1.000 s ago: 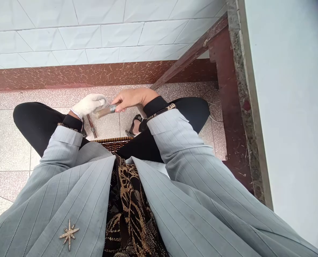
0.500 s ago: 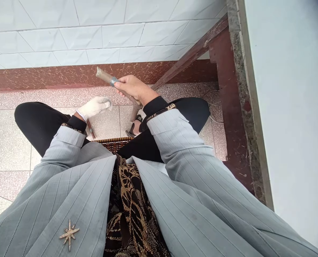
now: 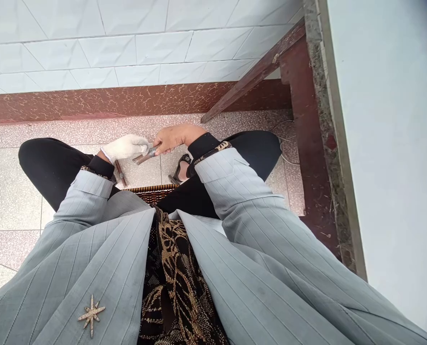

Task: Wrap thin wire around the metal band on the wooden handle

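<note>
Bare, my right hand (image 3: pixel 172 138) is wrapped round a wooden stick (image 3: pixel 139 160) with grey wire wound about it. The end of this stick points down and left, toward the floor, and its other end is hidden by the hand. My left hand (image 3: pixel 123 146), in a white knitted glove, is closed, with its fingertips close beside the wire wrapping. What lies in its fingers, if anything, I cannot make out. Below the left wrist is a thin reddish-brown stick-like piece (image 3: pixel 120 173) with a binding round it.
Between my legs shows the woven edge of a wicker seat (image 3: pixel 152 194). My sandalled foot (image 3: pixel 182 170) rests on the speckled tile floor (image 3: pixel 12 187). To the right stand a dark red wooden frame (image 3: pixel 316 158) and a pale tabletop (image 3: pixel 389 143). A white tiled wall (image 3: pixel 127 48) lies ahead.
My right hand has turned over, swinging the stick's wire-bound end from pointing up-left to down-left. The stick's forked end is now out of sight. My left hand has shifted slightly.
</note>
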The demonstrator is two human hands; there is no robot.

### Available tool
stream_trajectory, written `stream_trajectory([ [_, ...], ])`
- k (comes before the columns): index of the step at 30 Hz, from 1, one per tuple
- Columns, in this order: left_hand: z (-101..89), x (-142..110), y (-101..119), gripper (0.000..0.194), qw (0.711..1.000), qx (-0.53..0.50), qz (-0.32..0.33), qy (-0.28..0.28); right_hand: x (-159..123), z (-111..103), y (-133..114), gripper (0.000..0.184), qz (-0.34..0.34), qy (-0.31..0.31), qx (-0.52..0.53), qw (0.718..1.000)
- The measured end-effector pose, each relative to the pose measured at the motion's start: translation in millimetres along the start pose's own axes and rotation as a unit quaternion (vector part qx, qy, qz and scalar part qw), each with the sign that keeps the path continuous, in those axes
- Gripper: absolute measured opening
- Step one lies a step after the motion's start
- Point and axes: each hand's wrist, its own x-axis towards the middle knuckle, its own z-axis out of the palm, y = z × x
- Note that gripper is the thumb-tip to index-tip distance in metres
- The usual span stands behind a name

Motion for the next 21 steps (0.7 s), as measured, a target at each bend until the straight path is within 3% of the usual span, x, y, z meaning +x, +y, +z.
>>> stream_trajectory([
  [8, -1.9, 4.0, -28.2, 0.031, 0.990, -0.136, 0.013, 0.039, -11.3, -7.0, 5.7, 0.020, -0.126, -0.046, 0.142, 0.981],
  [11, -3.4, 5.9, -31.3, 0.031, 0.980, -0.193, 0.017, 0.045, -20.5, -12.7, 13.6, 0.016, -0.172, 0.083, 0.242, 0.951],
  [14, -5.0, 4.1, -21.7, 0.029, 0.976, -0.211, 0.003, 0.050, -21.5, -16.1, 17.1, 0.018, -0.173, 0.269, 0.368, 0.873],
  [16, -5.2, 2.2, -12.3, 0.027, 0.978, -0.206, -0.010, 0.037, -15.0, -15.4, 15.9, 0.025, -0.136, 0.335, 0.411, 0.837],
  [18, -4.3, 1.2, -5.2, 0.027, 0.982, -0.186, -0.008, 0.026, -4.8, -12.6, 13.6, 0.025, -0.084, 0.364, 0.387, 0.843],
  [21, -1.8, 1.6, -2.1, 0.027, 0.990, -0.139, -0.005, 0.019, 9.8, -6.5, 12.6, 0.020, -0.007, 0.391, 0.236, 0.890],
])
